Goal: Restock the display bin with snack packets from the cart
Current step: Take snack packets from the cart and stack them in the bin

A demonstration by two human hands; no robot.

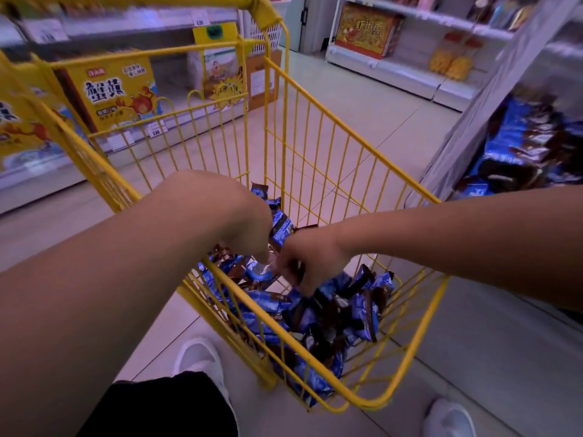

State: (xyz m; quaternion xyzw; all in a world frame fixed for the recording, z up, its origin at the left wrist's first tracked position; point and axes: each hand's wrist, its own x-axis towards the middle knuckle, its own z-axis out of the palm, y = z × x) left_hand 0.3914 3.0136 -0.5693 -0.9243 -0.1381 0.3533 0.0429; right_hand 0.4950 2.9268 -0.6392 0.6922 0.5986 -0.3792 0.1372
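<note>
A person leans over a yellow wire cart [315, 171] in a shop aisle, both bare arms reaching down into it. The cart's floor is heaped with small blue and dark brown snack packets [331, 307], lying every which way, with no shared long axis.

The left hand [249, 228] is curled over the packets near the cart's middle, and a blue packet [281, 228] stands up just beside it, apparently pinched; the fingers themselves are hidden under the hand. The right hand [307, 263] is lower and deeper in the cart, its fingers [304, 287] bent down into the heap, seemingly gathering packets, though the grip is partly hidden.

The display bin [536, 146] stands to the right of the cart, beyond its right-hand rim, already holding the same blue and brown packets. So the right hand is the nearer one to the bin, and I judge that the coming move is a lift up over the cart's rim and then across to the right.

To the left of the cart, yellow cartons [116, 89] show a red crab and large Chinese characters, seemingly "蟹黄". Beyond the cart, a red and gold box [366, 29] sits on a shelf, its writing too blurred to read. The packets' own branding cannot be made out
</note>
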